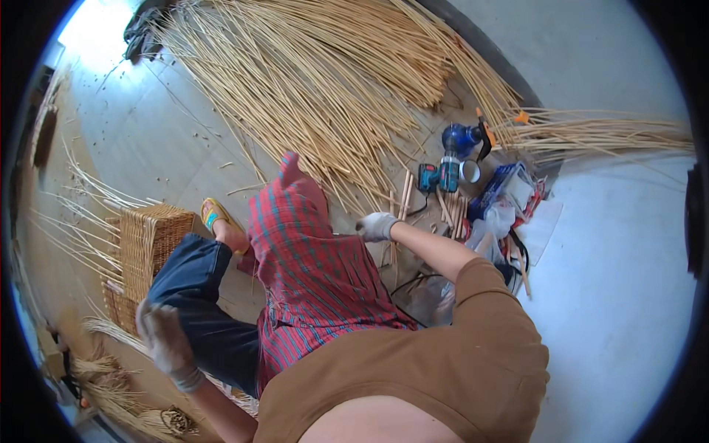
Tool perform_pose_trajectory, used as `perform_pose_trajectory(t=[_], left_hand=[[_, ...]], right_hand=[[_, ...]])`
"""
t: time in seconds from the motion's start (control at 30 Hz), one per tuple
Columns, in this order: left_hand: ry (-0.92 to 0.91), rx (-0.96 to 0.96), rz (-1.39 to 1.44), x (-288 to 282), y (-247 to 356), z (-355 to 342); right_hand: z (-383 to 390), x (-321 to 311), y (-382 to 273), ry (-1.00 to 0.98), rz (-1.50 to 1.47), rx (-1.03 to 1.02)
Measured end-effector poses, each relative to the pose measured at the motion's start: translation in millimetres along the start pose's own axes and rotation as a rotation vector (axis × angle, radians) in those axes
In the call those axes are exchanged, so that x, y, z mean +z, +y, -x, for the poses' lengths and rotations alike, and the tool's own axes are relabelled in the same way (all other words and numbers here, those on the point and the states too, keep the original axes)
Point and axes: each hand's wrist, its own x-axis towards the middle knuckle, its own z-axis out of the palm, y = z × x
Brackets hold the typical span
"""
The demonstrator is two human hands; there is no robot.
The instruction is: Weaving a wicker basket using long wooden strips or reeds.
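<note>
A red plaid cloth [295, 251] is draped over my lap and leg. My right hand [377, 227], in a whitish glove, is at the cloth's right edge with its fingers curled; what they hold, if anything, is hidden. Short cane sticks [404, 196] lie just beyond it. On the left, my left hand [166, 343], also gloved, is raised beside my dark trouser leg [196, 277], fingers stretched out and nothing seen in them. Past that knee stands a woven wicker basket [151, 232] with long loose canes [81, 196] sticking out from its side.
Long canes [310, 81] cover the floor ahead, and another bundle [598, 136] extends right. A blue-green cordless drill [443, 176], a blue power tool [459, 140], a tape roll [470, 171] and plastic bags [491, 229] sit at right. Cane coils [177, 421] lie lower left.
</note>
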Motion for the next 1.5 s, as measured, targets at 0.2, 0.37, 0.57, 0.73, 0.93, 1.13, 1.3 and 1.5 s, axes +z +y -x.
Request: perform_pose_trajectory(t=[0.2,0.37,0.57,0.73,0.93,1.13,1.3,1.5], left_hand=[[0.250,-0.432,0.191,-47,-20,28],[0.214,-0.789,0.329,-20,-37,68],[0.404,-0.772,0.277,-3,-41,62],[0.335,-0.698,0.084,5,-34,44],[0.333,-0.673,-0.001,8,-29,42],[0.257,-0.607,-0.189,-3,-45,50],[0.089,-0.438,-0.488,-8,-49,53],[0.321,-0.644,-0.087,-5,-51,56]], right_hand=[[-29,58,22,0.405,-0.335,0.251],[-50,82,65,0.714,-0.242,0.577],[-89,87,45,0.430,-0.339,0.613],[-130,27,18,0.552,-0.260,0.455],[-125,13,65,0.670,-0.304,0.504],[-81,48,127,0.622,-0.522,0.506],[-59,47,125,0.865,-0.316,0.672],[-76,39,128,0.787,-0.423,0.623]])
